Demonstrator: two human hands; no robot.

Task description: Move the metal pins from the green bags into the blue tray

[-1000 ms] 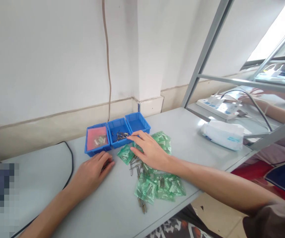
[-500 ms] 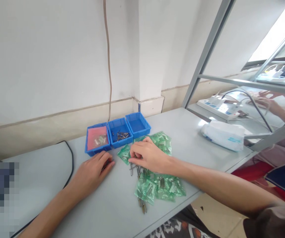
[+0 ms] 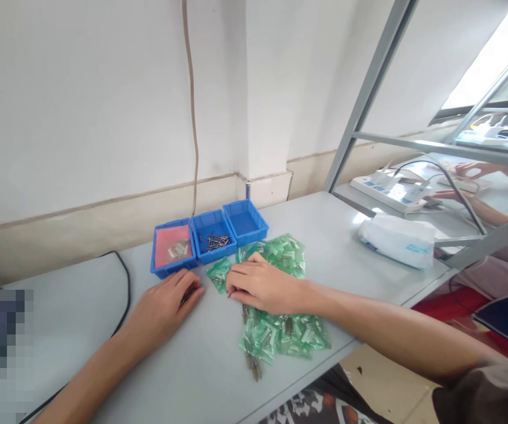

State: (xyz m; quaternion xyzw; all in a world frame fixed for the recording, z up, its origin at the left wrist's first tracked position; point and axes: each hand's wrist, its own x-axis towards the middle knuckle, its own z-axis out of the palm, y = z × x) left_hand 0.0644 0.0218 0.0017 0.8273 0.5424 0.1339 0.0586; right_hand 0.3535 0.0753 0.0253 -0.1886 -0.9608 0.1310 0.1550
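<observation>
My right hand (image 3: 260, 287) lies palm down on the grey table (image 3: 81, 330), its fingers curled shut over small metal pins among green plastic bags (image 3: 283, 337). One green bag (image 3: 217, 273) lies just left of its fingertips, and more bags (image 3: 283, 250) are behind it. My left hand (image 3: 165, 307) rests flat on the table with its fingers loosely together, just in front of the left blue bin (image 3: 172, 252), which has pink contents. The middle blue bin (image 3: 213, 238) holds metal pins. Nothing lies in the right blue bin (image 3: 245, 221).
A few loose pins (image 3: 254, 368) lie near the table's front edge. A black cable (image 3: 125, 288) runs at the left. A white packet (image 3: 398, 238), a power strip (image 3: 391, 191) and a slanted metal frame (image 3: 369, 88) are at the right, where another person's hands (image 3: 470, 171) work.
My right hand drew back from the middle bin toward me and curled shut over the loose pins, which are now hidden under it. The left hand stayed put.
</observation>
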